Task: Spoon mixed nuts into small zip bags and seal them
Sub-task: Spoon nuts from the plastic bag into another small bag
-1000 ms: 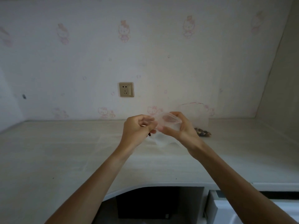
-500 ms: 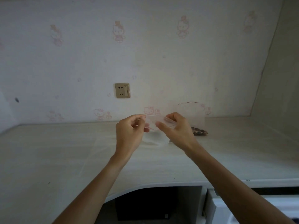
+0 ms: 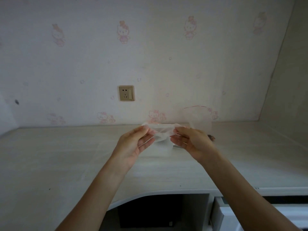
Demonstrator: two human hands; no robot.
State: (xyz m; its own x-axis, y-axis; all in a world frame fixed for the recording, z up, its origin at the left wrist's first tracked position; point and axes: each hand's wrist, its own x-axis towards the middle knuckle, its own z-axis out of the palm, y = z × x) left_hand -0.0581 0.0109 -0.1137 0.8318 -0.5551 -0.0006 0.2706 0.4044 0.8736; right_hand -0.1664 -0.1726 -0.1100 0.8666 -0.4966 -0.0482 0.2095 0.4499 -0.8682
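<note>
Your left hand (image 3: 133, 144) and right hand (image 3: 191, 141) each pinch one end of the small bag (image 3: 162, 135). You hold it above the desk (image 3: 66, 155), below the wall socket (image 3: 126, 93).

A pale wood-grain desk (image 3: 66, 164) runs wall to wall, its front edge curving inward over a dark knee recess (image 3: 158, 212). A white drawer front (image 3: 250, 217) sits under the desk's front right edge. Above the desk's back edge, a gold wall socket (image 3: 126, 93) is mounted on cartoon-cat wallpaper (image 3: 123, 32).
</note>
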